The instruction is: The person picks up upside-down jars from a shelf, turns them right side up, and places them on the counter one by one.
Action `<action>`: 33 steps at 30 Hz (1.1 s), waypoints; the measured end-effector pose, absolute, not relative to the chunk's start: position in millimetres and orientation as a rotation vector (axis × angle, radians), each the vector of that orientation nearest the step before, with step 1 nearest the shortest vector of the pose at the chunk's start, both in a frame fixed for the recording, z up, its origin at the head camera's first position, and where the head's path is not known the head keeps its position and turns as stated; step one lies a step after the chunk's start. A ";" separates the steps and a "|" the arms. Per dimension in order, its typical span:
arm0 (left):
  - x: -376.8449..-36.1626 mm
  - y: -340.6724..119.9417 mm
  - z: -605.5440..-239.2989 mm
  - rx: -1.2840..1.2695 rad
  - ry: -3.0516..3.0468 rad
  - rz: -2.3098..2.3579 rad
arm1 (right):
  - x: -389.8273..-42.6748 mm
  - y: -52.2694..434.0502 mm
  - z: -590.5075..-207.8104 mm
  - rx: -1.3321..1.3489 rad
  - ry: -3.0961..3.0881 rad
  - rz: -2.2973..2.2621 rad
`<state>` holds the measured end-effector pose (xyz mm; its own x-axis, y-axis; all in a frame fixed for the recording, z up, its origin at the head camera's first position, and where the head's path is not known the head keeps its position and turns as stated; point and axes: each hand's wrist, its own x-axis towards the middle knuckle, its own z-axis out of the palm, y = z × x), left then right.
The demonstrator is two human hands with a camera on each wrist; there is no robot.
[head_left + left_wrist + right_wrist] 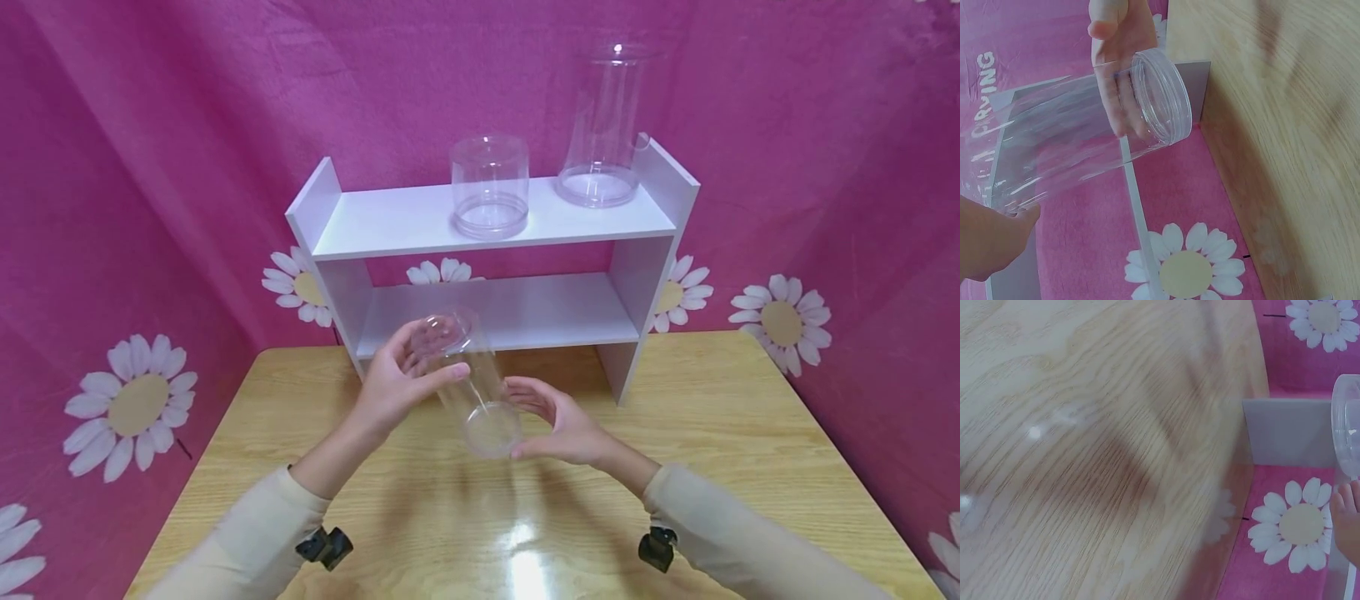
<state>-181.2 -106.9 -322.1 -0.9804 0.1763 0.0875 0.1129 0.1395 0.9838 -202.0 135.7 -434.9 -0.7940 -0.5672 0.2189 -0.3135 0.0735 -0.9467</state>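
A tall clear plastic jar hangs tilted above the table, its lower end toward the right. My left hand grips it near the upper end, thumb across the front and fingers around the far side; in the left wrist view that thumb lies against the wall. My right hand is spread beside the lower end. Its straight fingers show through the jar in the left wrist view, with the thumb standing apart from the wall; whether the fingers touch it, I cannot tell. Only the ridged end shows in the right wrist view.
Behind the hands stands a white two-tier shelf on the wooden table. A short clear jar stands mid-top, and a taller clear jar at the top right. A pink flowered cloth hangs around the table.
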 end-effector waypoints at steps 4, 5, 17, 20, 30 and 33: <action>-179.5 -104.4 -323.4 0.290 2.301 2.005 | -201.1 129.0 -434.9 -0.885 2.139 -1.798; -179.0 -103.8 -323.8 0.293 2.298 2.004 | -200.9 127.4 -434.6 -0.884 2.141 -1.795; -179.7 -107.4 -328.2 0.379 2.250 1.983 | -195.4 119.4 -429.6 -0.774 2.219 -1.713; -181.9 -114.8 -332.9 0.450 2.249 1.914 | -194.0 121.0 -429.9 -0.753 2.256 -1.681; -190.6 -133.5 -327.9 0.559 2.310 1.879 | -194.7 134.0 -428.2 -0.770 2.539 -1.471; -189.1 -132.8 -318.8 0.601 2.424 1.787 | -196.7 136.4 -426.6 -0.811 2.621 -1.425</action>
<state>-189.1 -132.8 -318.8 -0.9210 0.3498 0.1717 0.2676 0.2474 0.9312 -196.7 136.4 -426.6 -0.8612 -0.4678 0.1989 -0.4213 0.4379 -0.7942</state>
